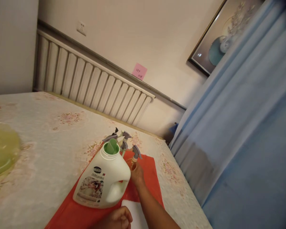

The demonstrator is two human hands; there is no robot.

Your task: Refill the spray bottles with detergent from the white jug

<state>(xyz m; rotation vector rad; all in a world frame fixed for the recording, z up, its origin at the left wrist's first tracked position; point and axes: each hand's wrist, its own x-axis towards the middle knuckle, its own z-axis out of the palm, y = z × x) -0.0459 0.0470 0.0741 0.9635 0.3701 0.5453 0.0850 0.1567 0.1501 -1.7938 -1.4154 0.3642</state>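
My right hand (137, 174) is closed around a spray bottle (133, 163) with a grey trigger head and an amber-tinted body, behind the large jug. My left hand (119, 218) is low in the view with its fingers curled in; nothing shows in it. Just above it stands a big cream detergent jug (105, 179), its mouth uncapped with a green spout inside. More grey-headed spray bottles (125, 136) cluster behind the jug, their bodies mostly hidden. A white flat sheet or cloth (134, 213) lies between my hand and forearm.
Under the bottles lies a red mat (150, 171) on a floral tablecloth (47, 143). A yellowish translucent basin (2, 148) is at the left. Beyond the table are a radiator (85, 78) and a wall; a blue curtain (248, 127) hangs along the right side.
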